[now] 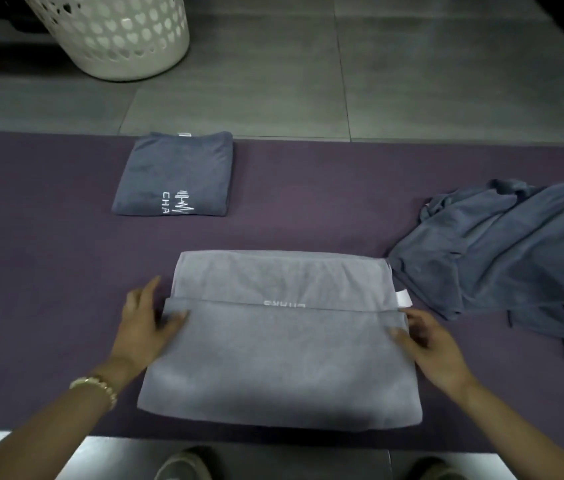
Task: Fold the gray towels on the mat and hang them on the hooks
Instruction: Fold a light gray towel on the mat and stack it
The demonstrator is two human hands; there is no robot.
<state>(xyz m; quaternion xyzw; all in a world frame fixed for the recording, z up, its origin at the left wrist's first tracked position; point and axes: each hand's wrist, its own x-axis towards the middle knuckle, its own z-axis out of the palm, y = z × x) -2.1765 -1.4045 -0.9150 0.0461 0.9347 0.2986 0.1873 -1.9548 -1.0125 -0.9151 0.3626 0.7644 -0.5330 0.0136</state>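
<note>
A light gray towel (280, 358) lies on the purple mat (48, 271) in front of me, its near half turned up over the far half. My left hand (145, 323) pinches the left end of the turned edge, thumb on top. At the right end of that edge my right hand (429, 344) grips it just below a white label. A darker gray towel (173, 174), folded into a square with white lettering, lies at the mat's far side. Unfolded gray towels (509, 258) lie crumpled on the right. No hooks are in view.
A white perforated laundry basket (117, 32) stands on the gray tiled floor (342, 81) beyond the mat, at the upper left. My feet show at the bottom edge, just off the mat's near side.
</note>
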